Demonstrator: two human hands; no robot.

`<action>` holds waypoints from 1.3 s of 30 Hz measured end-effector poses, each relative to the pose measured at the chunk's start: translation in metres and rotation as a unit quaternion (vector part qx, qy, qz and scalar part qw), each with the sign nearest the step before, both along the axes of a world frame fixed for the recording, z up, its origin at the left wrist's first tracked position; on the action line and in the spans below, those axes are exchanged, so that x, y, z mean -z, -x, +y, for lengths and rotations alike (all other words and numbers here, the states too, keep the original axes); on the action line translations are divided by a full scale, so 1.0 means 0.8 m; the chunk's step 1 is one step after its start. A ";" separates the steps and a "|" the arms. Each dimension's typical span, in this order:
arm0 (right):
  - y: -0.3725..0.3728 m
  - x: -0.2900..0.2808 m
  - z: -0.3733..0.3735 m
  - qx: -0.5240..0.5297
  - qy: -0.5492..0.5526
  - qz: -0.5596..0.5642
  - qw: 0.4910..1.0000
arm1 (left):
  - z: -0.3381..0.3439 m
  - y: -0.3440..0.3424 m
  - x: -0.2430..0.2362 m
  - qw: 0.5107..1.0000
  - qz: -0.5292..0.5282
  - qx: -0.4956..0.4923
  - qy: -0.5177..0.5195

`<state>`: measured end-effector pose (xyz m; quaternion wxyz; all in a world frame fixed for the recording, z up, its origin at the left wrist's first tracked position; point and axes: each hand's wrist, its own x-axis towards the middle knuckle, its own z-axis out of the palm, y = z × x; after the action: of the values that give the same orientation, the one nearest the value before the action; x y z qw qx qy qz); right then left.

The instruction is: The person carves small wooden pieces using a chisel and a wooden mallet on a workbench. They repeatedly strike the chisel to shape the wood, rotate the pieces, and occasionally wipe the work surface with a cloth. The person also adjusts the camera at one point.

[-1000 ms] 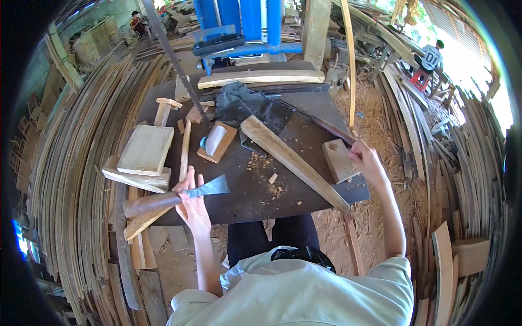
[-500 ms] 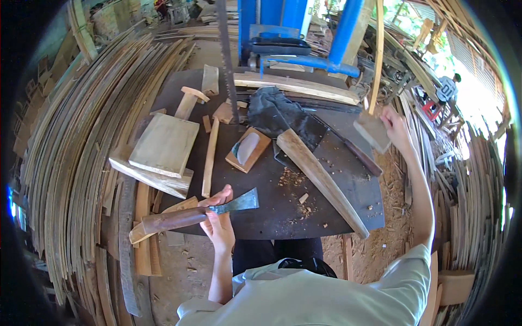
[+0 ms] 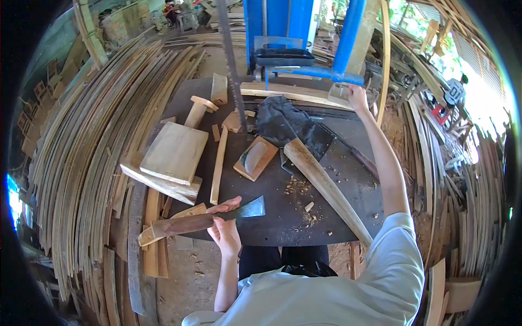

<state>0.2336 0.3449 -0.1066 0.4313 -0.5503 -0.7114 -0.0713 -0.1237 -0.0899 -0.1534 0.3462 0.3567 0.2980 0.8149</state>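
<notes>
My left hand [image 3: 225, 231] grips a hatchet [image 3: 247, 208] by its wooden handle, blade pointing right, at the near edge of the dark metal table [image 3: 283, 231]. My right hand [image 3: 357, 98] is stretched to the far side of the table and holds a small pale wooden block [image 3: 340, 93] beside the blue machine [image 3: 283, 32]. A long tapered piece of wood [image 3: 326, 190] lies slantwise on the table between my arms, with chips around it.
On the table are a flat board [image 3: 175, 152], a wooden mallet [image 3: 197, 111], a thin stick [image 3: 219, 165], a grey stone in a wooden holder [image 3: 254, 157] and a dark cloth [image 3: 288, 122]. A saw blade [image 3: 231, 60] rises at the back. Bent wood strips [image 3: 81, 163] are stacked all around.
My right hand has carried the wooden block from the table's right side up to the far edge by the blue machine. The left hand still holds the hatchet.
</notes>
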 end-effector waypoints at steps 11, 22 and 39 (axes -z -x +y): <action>-0.048 -0.034 -0.170 -0.085 0.168 -0.107 0.976 | 0.003 -0.001 0.006 0.999 0.033 -0.035 0.005; -0.079 0.003 -0.315 -0.096 0.290 -0.215 0.928 | 0.002 -0.003 0.002 0.999 0.009 -0.038 -0.001; -0.091 0.026 -0.193 -0.091 0.135 -0.318 0.934 | 0.004 -0.008 -0.001 0.999 -0.007 -0.015 -0.032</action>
<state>0.3063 0.1901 -0.1278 0.1090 -0.4846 -0.8614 -0.1057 -0.1172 -0.0865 -0.1525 0.3247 0.3572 0.2741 0.8318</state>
